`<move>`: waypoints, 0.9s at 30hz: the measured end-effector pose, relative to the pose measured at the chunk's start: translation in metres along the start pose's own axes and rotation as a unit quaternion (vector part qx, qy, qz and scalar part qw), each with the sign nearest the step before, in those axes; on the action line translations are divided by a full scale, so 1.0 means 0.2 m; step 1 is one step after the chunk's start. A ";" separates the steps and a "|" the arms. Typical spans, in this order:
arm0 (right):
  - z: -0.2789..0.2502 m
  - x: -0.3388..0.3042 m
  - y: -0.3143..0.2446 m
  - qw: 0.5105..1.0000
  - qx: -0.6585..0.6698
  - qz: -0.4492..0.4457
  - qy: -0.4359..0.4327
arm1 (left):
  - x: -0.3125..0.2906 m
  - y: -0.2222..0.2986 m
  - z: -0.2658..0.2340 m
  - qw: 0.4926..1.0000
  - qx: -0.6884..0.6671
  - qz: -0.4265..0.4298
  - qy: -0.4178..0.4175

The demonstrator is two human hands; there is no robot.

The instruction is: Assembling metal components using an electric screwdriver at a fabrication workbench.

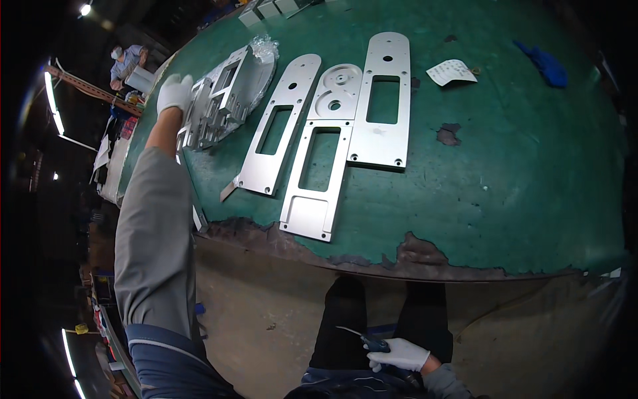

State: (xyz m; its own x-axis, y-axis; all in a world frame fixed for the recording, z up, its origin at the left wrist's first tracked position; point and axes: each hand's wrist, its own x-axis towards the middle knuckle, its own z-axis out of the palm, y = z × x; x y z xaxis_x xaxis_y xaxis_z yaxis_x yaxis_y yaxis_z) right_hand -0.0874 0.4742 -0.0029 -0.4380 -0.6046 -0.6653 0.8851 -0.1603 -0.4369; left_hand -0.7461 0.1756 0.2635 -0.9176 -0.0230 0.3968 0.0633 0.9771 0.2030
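My left hand (174, 94), in a white glove, reaches to the outer side of a pile of silver metal parts (211, 110) at the left of the table. Its fingers look curled against the nearest metal part, though their tips are hidden. Down by my lap, my gloved right hand (402, 355) is closed around a deburring tool (376, 344) with a dark blue handle and a thin, bent metal tip. Before me lie three long silver plates with rectangular cutouts: a left plate (264, 164), a middle plate (309, 211) with round recesses, and a right plate (377, 143).
The green table mat (485, 199) has a torn front edge. Clear plastic wrap (266, 56) lies by the pile. Farther right are a paper slip (452, 72) and a blue cloth-like item (545, 64). Metal blocks (269, 9) stand at the back; a person (126, 65) is beyond the table.
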 end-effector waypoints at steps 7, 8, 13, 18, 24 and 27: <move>-0.03 -0.13 0.07 0.997 0.009 -0.076 0.029 | -1.05 1.21 -0.19 0.945 0.133 0.270 -0.132; -0.03 -0.15 0.08 0.997 0.001 -0.077 0.022 | -1.06 1.15 -0.14 0.947 0.131 0.250 -0.153; 0.02 -0.18 0.15 0.995 -0.009 -0.100 -0.001 | -1.08 0.90 -0.05 0.941 0.110 0.112 -0.301; -0.04 -0.22 0.19 0.986 0.034 -0.165 0.017 | -1.19 0.98 0.03 0.965 0.074 0.078 -0.238; -0.04 -0.23 0.19 0.983 0.041 -0.179 0.025 | -1.26 0.97 -0.22 0.967 0.028 0.020 -0.253; -0.02 -0.23 0.18 0.982 0.026 -0.184 0.017 | -1.26 0.87 -0.38 0.920 -0.250 -0.144 -0.264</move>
State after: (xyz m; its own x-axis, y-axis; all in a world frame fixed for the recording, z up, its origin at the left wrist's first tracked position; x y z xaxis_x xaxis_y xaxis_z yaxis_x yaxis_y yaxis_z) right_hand -0.0352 0.4990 0.0099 -0.7337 -0.4715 -0.4892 0.6727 -0.4029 -0.6206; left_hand -0.4749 0.3362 0.2672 -0.9791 -0.0314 -0.2007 -0.1608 0.7241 0.6707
